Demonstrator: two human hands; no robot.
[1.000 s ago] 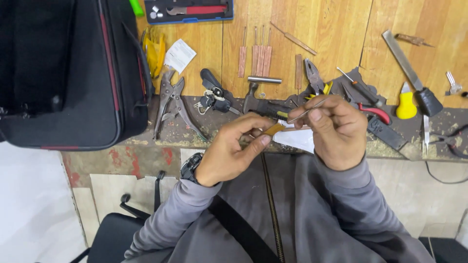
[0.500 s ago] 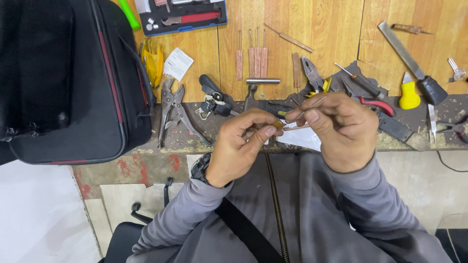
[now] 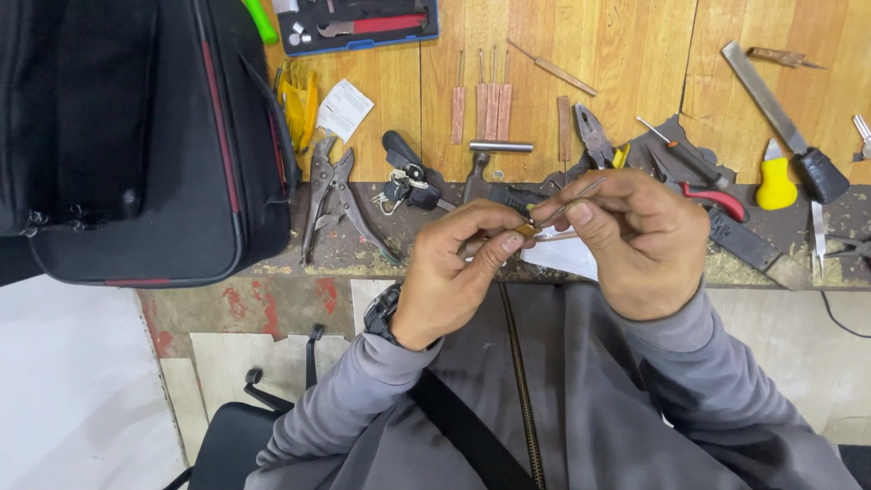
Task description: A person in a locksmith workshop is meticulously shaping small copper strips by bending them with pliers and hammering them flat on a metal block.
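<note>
Head view: my left hand [image 3: 449, 272] pinches a small brass piece [image 3: 526, 230]; my right hand [image 3: 635, 240] pinches a thin rod [image 3: 570, 204], which could slip.

Small brass piece [image 3: 526, 230] behind fingers [image 3: 494, 249]

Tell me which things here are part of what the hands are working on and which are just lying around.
In use:
left hand pinching a small brass piece
right hand holding a thin metal rod

Lying about:
locking pliers
keys
yellow-handled tool
black bag
</note>
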